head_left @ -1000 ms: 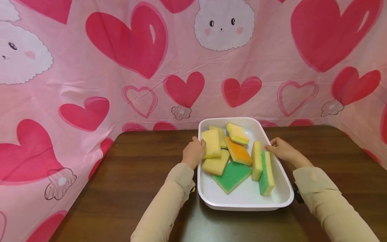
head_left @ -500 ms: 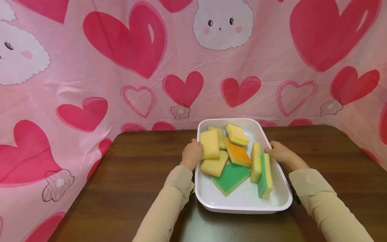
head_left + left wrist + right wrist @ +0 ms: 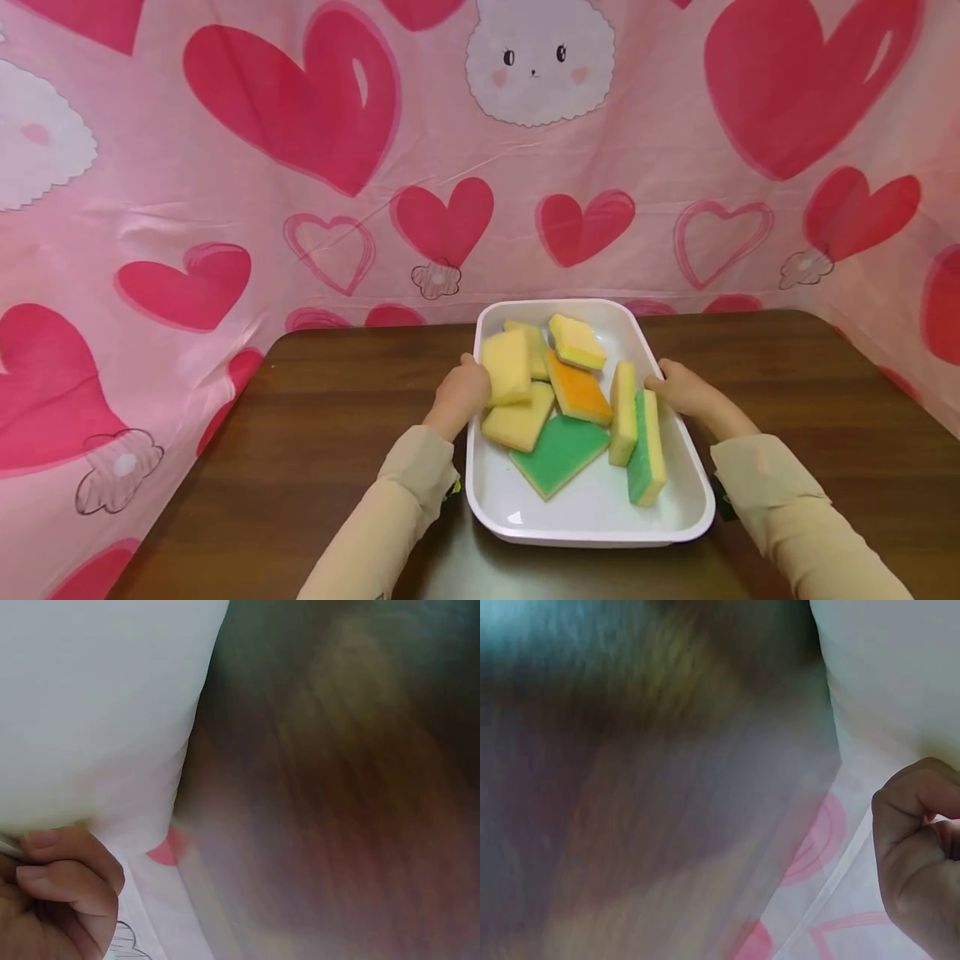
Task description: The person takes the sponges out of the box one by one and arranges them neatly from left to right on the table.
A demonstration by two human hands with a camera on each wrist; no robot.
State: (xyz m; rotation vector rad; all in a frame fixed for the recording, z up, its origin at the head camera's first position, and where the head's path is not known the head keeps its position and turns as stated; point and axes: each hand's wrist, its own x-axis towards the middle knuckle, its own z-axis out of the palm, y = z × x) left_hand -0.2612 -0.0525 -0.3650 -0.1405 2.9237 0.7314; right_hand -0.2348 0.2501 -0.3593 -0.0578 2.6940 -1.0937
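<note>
A white rectangular tray (image 3: pixel 585 523) is held between both hands at the dark wooden table. My left hand (image 3: pixel 460 393) grips its left rim, with the fingers curled at the edge in the left wrist view. On the opposite rim, my right hand (image 3: pixel 693 393) holds on with bent fingers. Several sponges lie in the tray: a green-faced one (image 3: pixel 561 452) flat, an orange-topped one (image 3: pixel 579 387), and yellow ones (image 3: pixel 506 367) piled at the left. Two thick sponges, one yellow (image 3: pixel 622 412) and one green and yellow (image 3: pixel 649 446), stand on edge near the right side.
The dark wooden table (image 3: pixel 337 417) extends on both sides of the tray. Behind it hangs a pink curtain (image 3: pixel 360 283) printed with hearts and white faces. Both wrist views show the table surface blurred beside the tray's white outer wall.
The tray, with the sponges inside, has come a little nearer to me, and both hands have moved with it, keeping their grip. The head view has turned slightly right.
</note>
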